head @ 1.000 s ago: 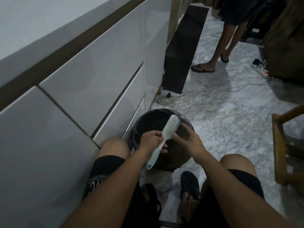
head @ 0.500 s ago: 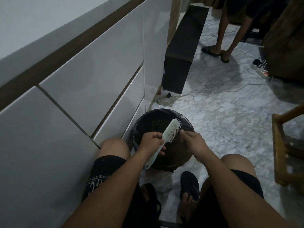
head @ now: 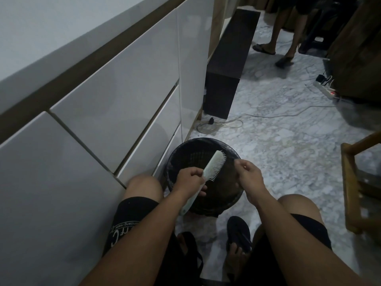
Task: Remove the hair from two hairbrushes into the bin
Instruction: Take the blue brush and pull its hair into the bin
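Hairbrush (head: 214, 166) in left hand (head: 190, 180)

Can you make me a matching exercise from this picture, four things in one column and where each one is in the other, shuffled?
Things:
1. hairbrush
2. bin
3. power strip
4. right hand

Places:
A. on the marble floor at far right, its red light on
B. held by the handle in the left hand
C. on the floor between the person's knees
D. above the bin, fingers curled, beside the bristles

Pairs: 1-B, 2-C, 3-A, 4-D
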`<action>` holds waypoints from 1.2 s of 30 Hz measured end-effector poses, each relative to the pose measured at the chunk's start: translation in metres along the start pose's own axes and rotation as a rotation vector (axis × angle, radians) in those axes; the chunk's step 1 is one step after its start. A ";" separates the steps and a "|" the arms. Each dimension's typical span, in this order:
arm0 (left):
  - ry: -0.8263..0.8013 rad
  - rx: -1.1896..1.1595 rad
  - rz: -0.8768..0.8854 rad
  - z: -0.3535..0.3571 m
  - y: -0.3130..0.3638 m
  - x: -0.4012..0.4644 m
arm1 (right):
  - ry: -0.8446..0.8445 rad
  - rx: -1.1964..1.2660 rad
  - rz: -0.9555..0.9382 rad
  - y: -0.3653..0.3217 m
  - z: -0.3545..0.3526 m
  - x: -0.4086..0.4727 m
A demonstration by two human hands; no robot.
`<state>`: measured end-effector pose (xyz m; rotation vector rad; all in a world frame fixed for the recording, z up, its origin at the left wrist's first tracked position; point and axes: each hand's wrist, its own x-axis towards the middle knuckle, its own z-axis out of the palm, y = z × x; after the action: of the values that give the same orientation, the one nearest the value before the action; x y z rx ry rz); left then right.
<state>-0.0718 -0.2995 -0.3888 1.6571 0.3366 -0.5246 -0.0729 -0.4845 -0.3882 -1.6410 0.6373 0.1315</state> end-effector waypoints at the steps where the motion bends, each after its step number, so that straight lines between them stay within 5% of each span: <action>1: -0.018 -0.016 0.002 0.000 0.001 -0.001 | -0.070 -0.021 0.002 0.001 0.001 0.000; 4: -0.083 -0.049 -0.001 0.001 0.003 -0.002 | -0.336 -0.046 0.053 0.001 0.004 -0.003; 6: -0.089 -0.066 0.004 0.000 0.004 -0.002 | -0.365 -0.083 0.071 -0.001 0.004 -0.006; 11: -0.034 -0.017 0.010 -0.001 0.002 0.001 | -0.169 -0.161 -0.069 0.000 0.004 -0.001; 17: -0.084 0.095 0.037 -0.001 -0.004 0.000 | 0.180 0.039 0.061 -0.008 -0.002 0.003; 25: -0.147 0.303 0.106 -0.001 -0.009 -0.001 | 0.015 -0.493 -0.129 -0.001 0.004 0.001; 36: 0.036 0.224 0.139 -0.002 -0.008 0.004 | 0.225 -0.092 -0.078 -0.008 0.002 0.000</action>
<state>-0.0724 -0.2970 -0.3972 1.8931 0.1926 -0.4405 -0.0691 -0.4826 -0.3814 -1.7822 0.7449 -0.0829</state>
